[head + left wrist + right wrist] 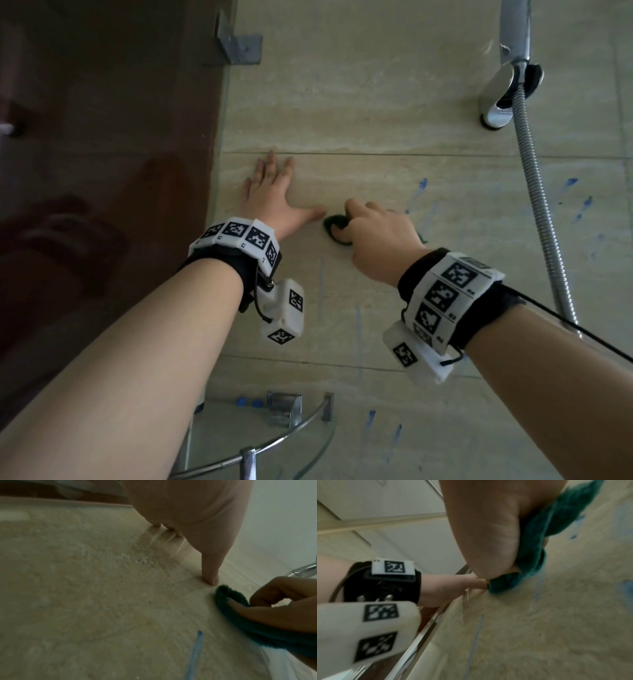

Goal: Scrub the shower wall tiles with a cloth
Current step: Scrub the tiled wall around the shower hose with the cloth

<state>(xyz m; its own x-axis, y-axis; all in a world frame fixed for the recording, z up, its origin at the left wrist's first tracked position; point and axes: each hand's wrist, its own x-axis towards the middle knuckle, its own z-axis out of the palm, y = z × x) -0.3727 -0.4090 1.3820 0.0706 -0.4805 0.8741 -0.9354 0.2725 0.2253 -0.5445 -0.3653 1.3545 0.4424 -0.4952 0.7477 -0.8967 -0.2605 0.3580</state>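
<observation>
While the left hand (274,192) lies flat on the beige wall tiles (376,102), fingers straight and spread, thumb stretched toward the right hand (373,233), it holds nothing. Right hand has fingers curled round a bunched dark green cloth (337,228), pressing it against the tile just beside the left thumb tip (touching or a hair apart, cannot tell). In the right wrist view the cloth (532,555) bulges out under the palm, teal and fuzzy. Blue streaks (423,186) mark the tile right of the right hand, more run below both wrists. Chrome shower hose (537,219) hangs further right, with its holder (500,99) above it. Left of the left hand, a glass panel edge with a metal bracket (239,44). Glass corner shelf (274,442) below the forearms.
</observation>
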